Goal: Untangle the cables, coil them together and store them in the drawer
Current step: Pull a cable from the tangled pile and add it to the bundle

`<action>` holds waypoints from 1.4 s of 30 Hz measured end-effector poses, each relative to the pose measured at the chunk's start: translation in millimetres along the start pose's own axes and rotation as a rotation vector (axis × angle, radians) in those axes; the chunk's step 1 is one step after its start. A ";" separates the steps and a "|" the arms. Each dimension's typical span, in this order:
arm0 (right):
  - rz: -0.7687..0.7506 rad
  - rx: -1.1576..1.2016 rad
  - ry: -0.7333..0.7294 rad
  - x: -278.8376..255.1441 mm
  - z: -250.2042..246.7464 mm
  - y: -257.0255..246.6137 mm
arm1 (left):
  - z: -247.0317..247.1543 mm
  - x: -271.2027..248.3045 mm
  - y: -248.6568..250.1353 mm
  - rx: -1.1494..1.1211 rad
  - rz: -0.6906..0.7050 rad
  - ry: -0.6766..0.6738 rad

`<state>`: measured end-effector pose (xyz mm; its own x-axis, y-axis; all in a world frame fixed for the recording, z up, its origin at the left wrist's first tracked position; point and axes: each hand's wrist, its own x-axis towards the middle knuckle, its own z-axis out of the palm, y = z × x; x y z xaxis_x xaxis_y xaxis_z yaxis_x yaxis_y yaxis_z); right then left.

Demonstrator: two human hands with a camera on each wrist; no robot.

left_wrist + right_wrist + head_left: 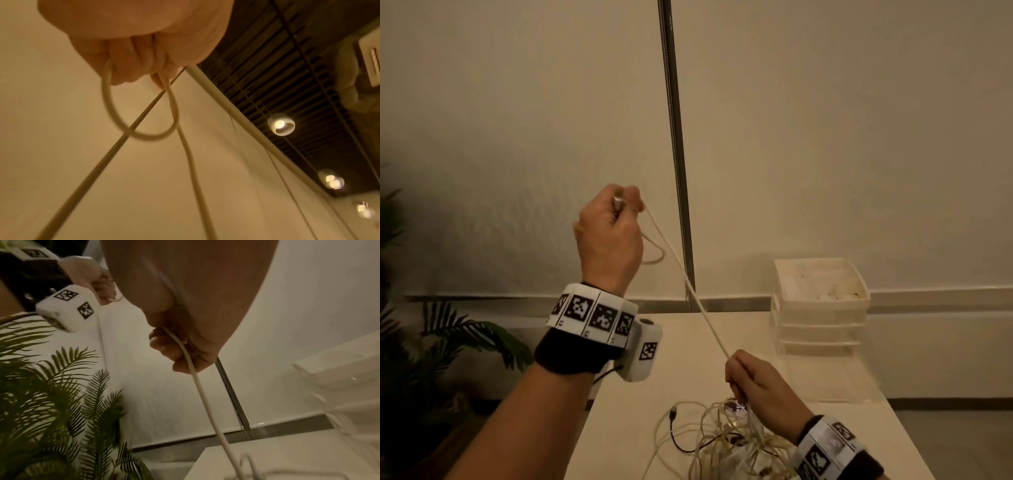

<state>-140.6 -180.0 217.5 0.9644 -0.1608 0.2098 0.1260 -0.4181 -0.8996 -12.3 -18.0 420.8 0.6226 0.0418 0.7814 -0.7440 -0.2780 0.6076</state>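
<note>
Head view is the only one that gives the whole layout: the left hand (610, 236) is raised high in front of the wall, the right hand (758, 385) sits low over the tabletop (681, 346), and a white cable (697, 298) runs taut on a diagonal between them. Under the right hand there's a tangled pile of cables (726, 435) on the tabletop, mostly pale ones with a thin dark cable (676, 435) mixed in. The stacked drawer unit (820, 305) stands at the far right of the tabletop, well apart from both hands, and its top tray looks open with pale stuff inside that I can't make out.

Left wrist view shows what the head cam mostly hides: the left hand's fingers (131, 65) are curled tight round the white cable, and a small loop of it hangs just below the fist, with the long run dropping away from it. You also get the ceiling lights (280, 124) and a dark slatted ceiling there. In the head view a metal plug end pokes out the top of that fist.

Right wrist view shows the right hand's fingers (164, 345) closed round the same cable, which leaves the fist and runs down towards the tabletop edge. It also catches a palm plant (61, 394) at the left and the left wrist's camera box (68, 308).
</note>
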 end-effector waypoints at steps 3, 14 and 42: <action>0.048 0.056 0.050 4.5 -9.1 -4.7 | -2.8 -17.1 -3.3 0.336 0.076 -0.170; -0.073 0.250 0.107 27.4 -43.5 -70.6 | 43.3 -103.7 -8.3 0.147 0.187 -0.895; 0.130 0.294 0.080 20.6 -29.7 -39.4 | 52.1 -112.9 -8.1 0.335 0.219 -1.140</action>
<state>-132.6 -193.3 268.6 0.9571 -0.2703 0.1046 0.0758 -0.1150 -0.9905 -63.9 -70.5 320.3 0.4731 -0.8611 0.1860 -0.8657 -0.4153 0.2793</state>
